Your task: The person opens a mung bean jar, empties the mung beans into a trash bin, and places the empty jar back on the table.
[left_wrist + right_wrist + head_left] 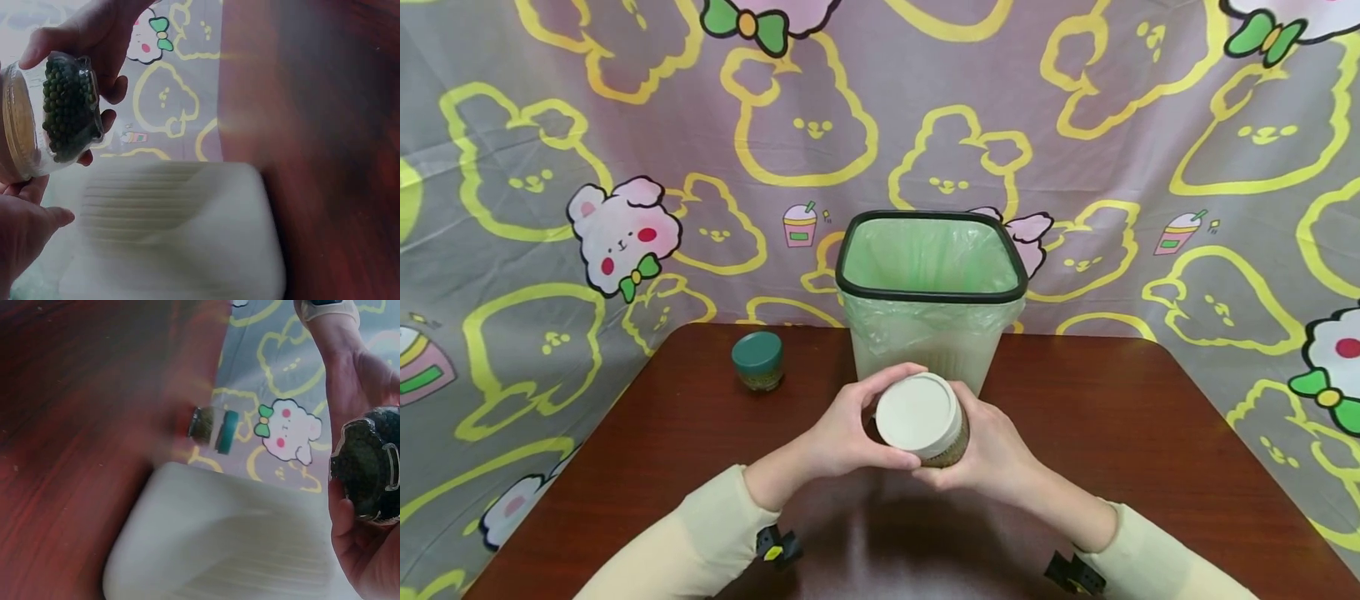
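A clear glass jar [70, 109] with a cream lid [916, 414] and small green beans inside is held up, tilted, before the bin. My left hand [838, 429] holds the lid's rim between thumb and fingers, leaving a gap at the palm. Around the glass body on the other side, my right hand [996, 442] grips the jar. In the right wrist view, the jar's base [369, 469] shows dark between both hands. A second jar [757, 361] with a teal lid stands on the table to the left, touched by neither hand.
Behind the hands stands a pale bin [925, 333] with a black rim and a green liner bag. It rests on a dark red-brown table [1097, 417]. A cartoon-patterned cloth [880, 100] hangs around the table's back and sides.
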Demonstrator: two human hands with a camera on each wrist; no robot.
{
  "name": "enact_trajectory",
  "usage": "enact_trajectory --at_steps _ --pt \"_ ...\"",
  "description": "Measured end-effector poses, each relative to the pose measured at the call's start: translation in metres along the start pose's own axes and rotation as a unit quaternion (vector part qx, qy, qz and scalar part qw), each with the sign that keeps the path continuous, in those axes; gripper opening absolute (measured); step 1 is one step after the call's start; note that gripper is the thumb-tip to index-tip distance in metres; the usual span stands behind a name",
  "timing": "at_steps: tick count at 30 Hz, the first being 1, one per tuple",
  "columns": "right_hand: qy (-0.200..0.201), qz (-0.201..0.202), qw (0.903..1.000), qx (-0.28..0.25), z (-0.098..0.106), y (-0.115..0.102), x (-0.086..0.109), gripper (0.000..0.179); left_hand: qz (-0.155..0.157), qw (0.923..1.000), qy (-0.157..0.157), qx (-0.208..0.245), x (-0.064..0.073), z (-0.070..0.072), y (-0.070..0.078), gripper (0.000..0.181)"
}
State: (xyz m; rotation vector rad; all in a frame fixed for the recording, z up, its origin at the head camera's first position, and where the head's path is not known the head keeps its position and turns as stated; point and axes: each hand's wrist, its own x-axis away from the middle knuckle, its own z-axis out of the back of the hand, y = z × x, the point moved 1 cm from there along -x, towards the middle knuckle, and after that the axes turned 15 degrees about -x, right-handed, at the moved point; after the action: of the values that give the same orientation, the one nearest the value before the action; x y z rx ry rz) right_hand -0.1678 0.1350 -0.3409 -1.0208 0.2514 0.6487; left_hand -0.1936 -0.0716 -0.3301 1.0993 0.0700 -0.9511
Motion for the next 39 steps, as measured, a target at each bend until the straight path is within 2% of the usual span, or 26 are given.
enact_trajectory --at_steps 4,7,10,12,16,20,24,27,33,39 --pt "0.014 -0.004 0.9998 0.011 -0.003 0.003 0.002 0.084 0.016 0.9997 0.020 0.001 0.001 -0.006 -0.002 0.081" --pt "0.033 -0.007 0.9991 0.026 -0.005 0.004 0.002 0.083 0.034 0.9982 0.049 0.003 0.001 -0.010 -0.002 0.080" --pt "0.049 -0.012 0.9981 0.036 -0.006 0.005 0.000 0.082 0.053 0.9956 0.077 0.001 0.000 -0.014 0.001 0.076" --pt "0.053 -0.012 0.9979 0.036 -0.004 0.004 0.000 0.081 0.061 0.9945 0.085 -0.001 -0.001 -0.015 0.005 0.075" --pt "0.052 0.001 0.9979 0.039 0.000 0.001 -0.001 0.080 0.055 0.9958 0.070 -0.017 -0.003 -0.011 0.010 0.077" --pt "0.042 0.015 0.9988 0.020 0.005 -0.001 0.000 0.081 0.028 0.9989 0.031 -0.023 -0.004 -0.003 0.008 0.083" --pt "0.023 0.017 0.9996 -0.002 0.007 -0.001 0.000 0.080 0.001 0.9999 -0.011 -0.007 -0.005 0.005 0.003 0.084" --pt "0.010 0.016 0.9998 -0.005 0.006 0.000 0.000 0.079 -0.012 0.9995 -0.029 -0.001 -0.006 0.008 0.000 0.083" --pt "-0.003 0.010 0.9998 -0.016 0.004 -0.001 0.000 0.080 -0.008 0.9996 -0.021 -0.015 -0.005 0.010 0.001 0.082" --pt "0.003 0.008 0.9999 -0.006 0.003 -0.001 -0.001 0.081 0.003 0.9998 -0.005 -0.021 -0.003 0.008 -0.001 0.082"
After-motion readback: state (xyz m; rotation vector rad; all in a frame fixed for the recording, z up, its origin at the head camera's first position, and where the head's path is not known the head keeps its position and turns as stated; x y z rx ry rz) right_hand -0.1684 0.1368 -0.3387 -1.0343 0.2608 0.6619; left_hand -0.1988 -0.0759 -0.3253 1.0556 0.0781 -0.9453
